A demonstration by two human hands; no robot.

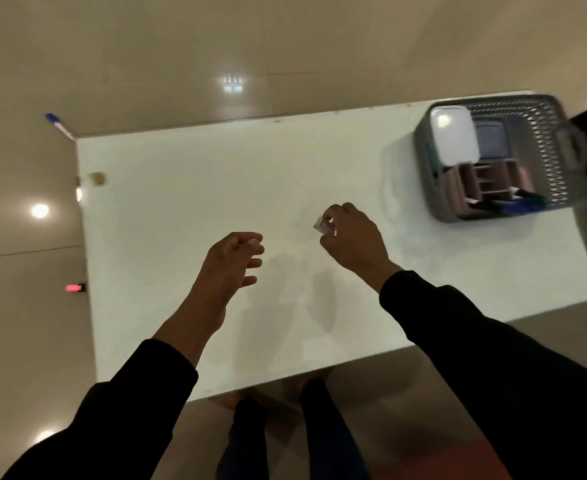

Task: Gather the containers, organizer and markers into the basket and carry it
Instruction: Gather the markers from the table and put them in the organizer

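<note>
A white table is seen from above, its near edge just ahead of the person's legs and feet, its left edge running beside glossy beige floor tiles. Most of the tabletop is bare between the hands and the left and far edges. A grey perforated basket is placed at the far right corner, close to the table's right edge; inside it a white-lidded container, a second container behind it, a compartmented organizer and blue markers are packed. One blue-capped marker is seen at the far left corner, past the table's edge; whether it lies on the floor cannot be told. The right hand is held over mid-table, fingers pinched round a small clear object, blurred. The left hand is held loosely curled, thumb against the index fingertip; something pale may be pinched there, but it cannot be told. A small tan mark is noted near the left edge, a red light on the floor beside it.
</note>
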